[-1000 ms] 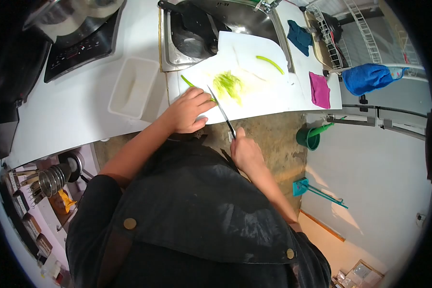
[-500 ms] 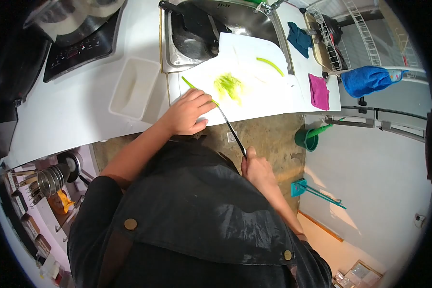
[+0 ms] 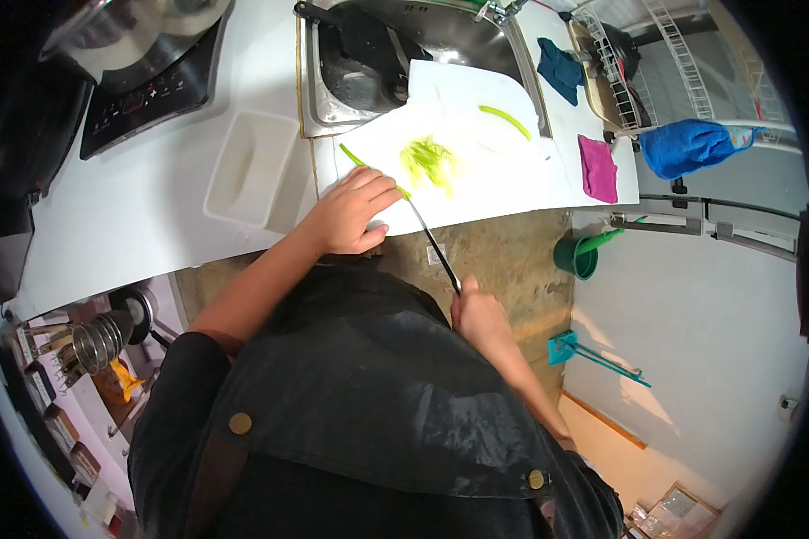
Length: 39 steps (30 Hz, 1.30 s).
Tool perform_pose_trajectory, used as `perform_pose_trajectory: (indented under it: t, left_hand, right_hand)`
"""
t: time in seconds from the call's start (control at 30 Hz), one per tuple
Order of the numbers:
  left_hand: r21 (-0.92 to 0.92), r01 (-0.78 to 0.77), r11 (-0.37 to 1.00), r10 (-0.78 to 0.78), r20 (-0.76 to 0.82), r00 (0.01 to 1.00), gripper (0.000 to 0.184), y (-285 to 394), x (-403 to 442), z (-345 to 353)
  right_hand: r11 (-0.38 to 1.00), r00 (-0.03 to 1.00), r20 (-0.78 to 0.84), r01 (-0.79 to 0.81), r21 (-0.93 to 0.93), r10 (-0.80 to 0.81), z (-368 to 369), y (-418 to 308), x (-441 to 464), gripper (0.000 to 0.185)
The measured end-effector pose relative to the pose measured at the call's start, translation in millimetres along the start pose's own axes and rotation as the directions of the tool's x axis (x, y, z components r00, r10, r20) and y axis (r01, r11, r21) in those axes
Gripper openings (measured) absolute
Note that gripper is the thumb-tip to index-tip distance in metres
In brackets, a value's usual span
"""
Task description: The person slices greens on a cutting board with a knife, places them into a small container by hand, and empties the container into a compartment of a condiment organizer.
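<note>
My left hand (image 3: 355,211) rests on the white cutting board, its fingers pressing down a long, thin green vegetable stalk (image 3: 351,155). One end of the stalk sticks out beyond the knuckles, the other past the fingertips; its middle is hidden under the hand. In my right hand (image 3: 482,314) is the handle of a knife (image 3: 434,244), whose blade tip meets the stalk's end beside my left fingertips. A small heap of green shreds (image 3: 430,162) lies on the cutting board (image 3: 494,184). Farther right is another curved green stalk (image 3: 506,120).
Behind the board is a steel sink (image 3: 458,40) holding a black pan (image 3: 368,54). Left of it stand a white plastic tray (image 3: 253,166) and an induction cooker (image 3: 153,99) bearing a steel pot. A pink cloth (image 3: 597,171) and a dark teal cloth (image 3: 560,72) lie at right.
Both hands, the knife and the stalk stay almost in place. The whole view has shifted very slightly.
</note>
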<state>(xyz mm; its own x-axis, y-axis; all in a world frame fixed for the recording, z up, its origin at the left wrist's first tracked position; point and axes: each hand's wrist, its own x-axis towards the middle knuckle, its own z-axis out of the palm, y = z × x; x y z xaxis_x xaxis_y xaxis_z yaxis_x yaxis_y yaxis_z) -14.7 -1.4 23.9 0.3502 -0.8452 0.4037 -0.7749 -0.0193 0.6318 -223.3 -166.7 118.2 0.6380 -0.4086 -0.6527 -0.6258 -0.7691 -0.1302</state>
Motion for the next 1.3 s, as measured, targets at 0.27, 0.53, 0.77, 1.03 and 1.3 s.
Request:
perform_pose_trajectory:
  t: [0.27, 0.53, 0.77, 1.03, 1.3]
  left_hand:
    - [-0.004, 0.001, 1.000, -0.001, -0.010, 1.000, 0.051, 1, 0, 0]
    - [-0.007, 0.007, 1.000, -0.007, -0.011, 1.000, 0.051, 0, 0, -1]
    - [-0.032, 0.001, 0.999, -0.002, -0.021, 1.000, 0.050, -3, -1, 0]
    - [-0.025, -0.023, 0.999, 0.022, -0.038, 0.999, 0.051, -5, -3, 3]
    - [-0.033, -0.005, 0.999, 0.004, -0.030, 1.000, 0.051, -3, -1, 1]
  right_hand:
    - [0.996, 0.993, -0.078, 0.089, -0.004, -0.089, -15, -9, -11, 0.023]
    - [0.994, 0.991, -0.086, 0.105, -0.015, -0.105, -8, -14, 9, 0.021]
    - [0.997, 0.996, -0.054, 0.074, 0.015, -0.073, 3, -4, 8, 0.023]
    - [0.996, 0.995, -0.029, 0.093, -0.004, -0.093, -21, -3, -13, 0.024]
    - [0.993, 0.992, -0.043, 0.118, -0.015, -0.118, -12, -12, 8, 0.022]
